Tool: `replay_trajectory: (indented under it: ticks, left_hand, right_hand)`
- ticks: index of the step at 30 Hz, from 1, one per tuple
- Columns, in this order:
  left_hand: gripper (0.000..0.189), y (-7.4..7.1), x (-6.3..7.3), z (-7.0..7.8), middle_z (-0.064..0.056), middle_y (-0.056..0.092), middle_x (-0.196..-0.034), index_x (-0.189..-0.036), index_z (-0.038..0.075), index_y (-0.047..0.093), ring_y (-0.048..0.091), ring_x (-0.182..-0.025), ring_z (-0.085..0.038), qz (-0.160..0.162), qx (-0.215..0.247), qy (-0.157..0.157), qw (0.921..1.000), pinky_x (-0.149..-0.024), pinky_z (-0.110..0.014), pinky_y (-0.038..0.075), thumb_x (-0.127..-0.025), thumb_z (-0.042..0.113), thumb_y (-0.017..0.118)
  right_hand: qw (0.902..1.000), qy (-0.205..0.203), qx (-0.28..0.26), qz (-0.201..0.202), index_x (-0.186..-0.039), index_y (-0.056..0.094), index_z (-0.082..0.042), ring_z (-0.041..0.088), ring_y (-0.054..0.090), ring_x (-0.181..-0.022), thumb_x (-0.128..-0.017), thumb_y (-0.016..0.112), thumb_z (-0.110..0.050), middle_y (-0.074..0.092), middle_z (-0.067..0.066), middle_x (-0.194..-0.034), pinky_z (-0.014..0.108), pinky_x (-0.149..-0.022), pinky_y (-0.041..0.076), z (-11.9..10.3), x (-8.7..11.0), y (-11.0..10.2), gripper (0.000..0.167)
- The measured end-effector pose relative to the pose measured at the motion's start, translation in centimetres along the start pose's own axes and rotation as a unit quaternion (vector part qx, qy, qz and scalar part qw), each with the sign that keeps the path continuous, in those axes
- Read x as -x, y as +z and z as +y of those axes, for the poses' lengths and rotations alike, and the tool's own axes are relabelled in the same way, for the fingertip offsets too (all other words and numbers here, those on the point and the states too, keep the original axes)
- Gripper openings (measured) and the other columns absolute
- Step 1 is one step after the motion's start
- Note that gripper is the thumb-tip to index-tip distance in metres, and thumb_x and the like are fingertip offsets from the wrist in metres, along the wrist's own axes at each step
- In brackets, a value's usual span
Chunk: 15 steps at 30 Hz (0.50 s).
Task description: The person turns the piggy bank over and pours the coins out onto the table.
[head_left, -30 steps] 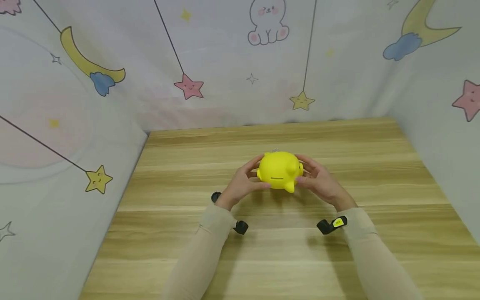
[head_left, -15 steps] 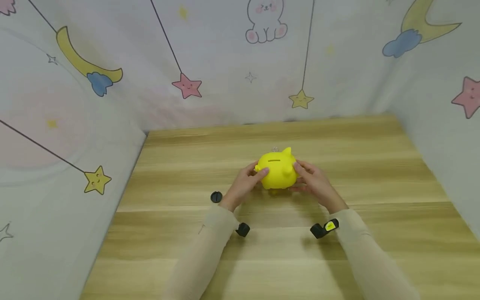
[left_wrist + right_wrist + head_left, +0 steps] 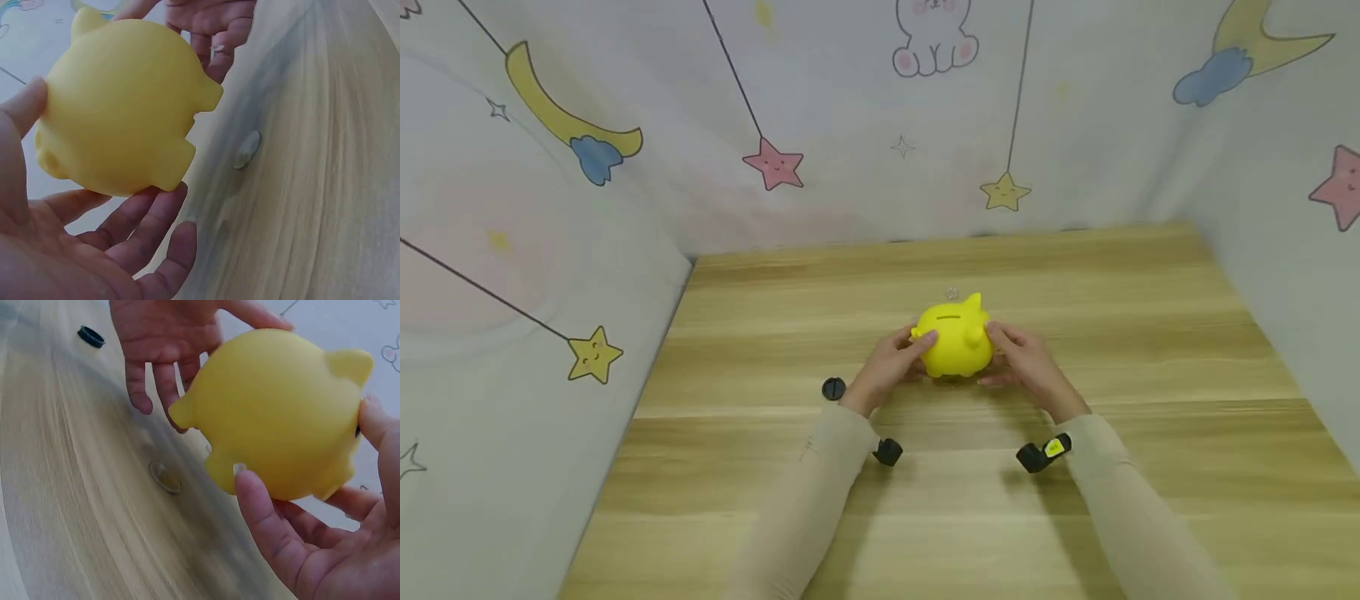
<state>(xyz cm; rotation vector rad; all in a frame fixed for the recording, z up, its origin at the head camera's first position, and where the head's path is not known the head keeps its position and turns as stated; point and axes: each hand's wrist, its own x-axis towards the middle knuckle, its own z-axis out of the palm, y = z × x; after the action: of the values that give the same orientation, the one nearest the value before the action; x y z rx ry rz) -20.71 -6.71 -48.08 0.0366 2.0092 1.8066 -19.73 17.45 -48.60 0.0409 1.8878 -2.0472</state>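
A yellow piggy bank [image 3: 957, 343] is held a little above the wooden table, its coin slot facing up in the head view. My left hand [image 3: 889, 367] grips its tail end, thumb on the upper side and fingers underneath. At the snout end my right hand [image 3: 1028, 367] holds it with the thumb on the near side and fingers below. Both wrist views show the stubby feet pointing toward the table. Beneath it lies a shiny coin-like disc [image 3: 165, 477], hidden in the head view by the bank.
A round black plug [image 3: 833, 388] with a groove lies beside my left wrist. Just behind the bank sits a small clear roundish thing [image 3: 952, 293], too small to identify. Printed cloth walls [image 3: 850, 200] enclose the wooden table [image 3: 760, 325] at the back and both sides.
Both hands have turned the piggy bank so its slot moved from the near side to the top. Over the last half second it has stayed almost still.
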Motion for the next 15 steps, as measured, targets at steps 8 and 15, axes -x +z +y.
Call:
replay_trajectory:
  ticks: [8,15]
  left_hand:
    - [0.079,0.3,0.2,0.5,-0.013,0.069,-0.097,-0.127,0.004,0.057,0.068,-0.078,-0.025,0.021,-0.011,-0.017,0.9996,-0.079,-0.045,0.056,-0.087,0.072,0.056]
    - [0.088,-0.4,-0.4,2.4,-0.015,0.069,-0.081,-0.108,0.003,0.063,0.067,-0.066,-0.027,0.041,-0.039,-0.036,0.9978,-0.075,-0.050,0.057,-0.079,0.085,0.049]
  right_hand:
    - [0.9968,0.051,0.029,0.055,-0.142,0.045,0.005,0.019,0.067,-0.077,-0.096,0.047,-0.064,0.060,0.015,-0.100,0.035,-0.065,0.059,-0.8,0.0,0.8,0.083]
    - [0.9960,0.040,0.051,0.062,-0.122,0.053,0.007,0.019,0.065,-0.064,-0.094,0.047,-0.067,0.062,0.011,-0.081,0.033,-0.059,0.058,-2.4,-1.0,1.2,0.079]
